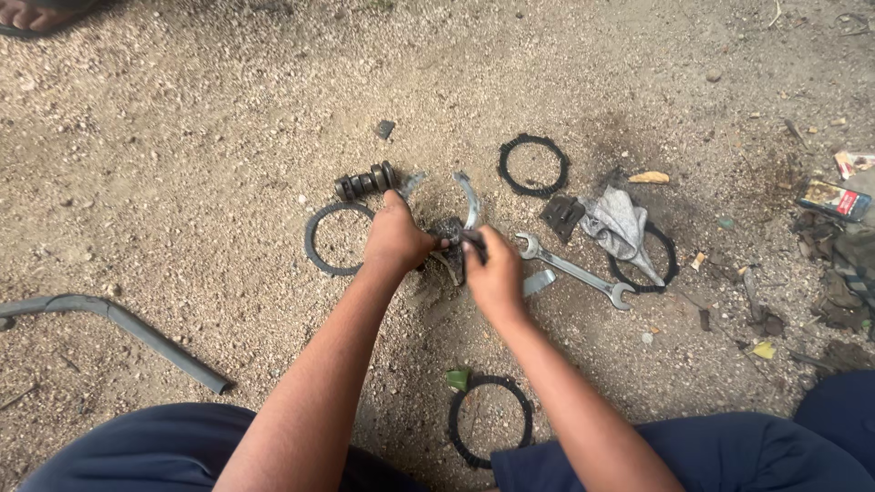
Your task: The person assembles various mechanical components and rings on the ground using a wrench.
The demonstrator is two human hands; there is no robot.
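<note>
Greasy dark metal, head view: 1 small mechanical part (453, 239) with 2 curved prongs rising from it, held just above sandy ground (182, 164) between both hands, roughly centre frame. Left hand (396, 239): closed around the part's left side, knuckles up. Right hand (492, 271): closed on the part's right side, fingers pinched over a small dark piece at the top; exactly what the fingertips hold cannot be told. Judgement on handling: the part looks oily, so a firm steadying grip from the left hand while the right works in short, controlled motions would suit, kept low over the ground so that any loosened piece drops close by. Surrounding items: 1 ribbed cylindrical shaft piece (365, 180) lying just beyond the left hand; 4 thin black rings, namely 1 left ring (313, 239) beside the left wrist, 1 upper ring (504, 157) beyond the part, 1 right ring (670, 260) partly under a grey rag (620, 223), and 1 near ring (456, 428) between the forearms; 1 double-ended open spanner (574, 271) just right of the right hand; 1 small dark block (561, 215) beside the rag; 1 bent grey pipe (118, 321) well apart at left; assorted litter at far right. Person's dark blue clothing (756, 451) along the bottom edge.
</note>
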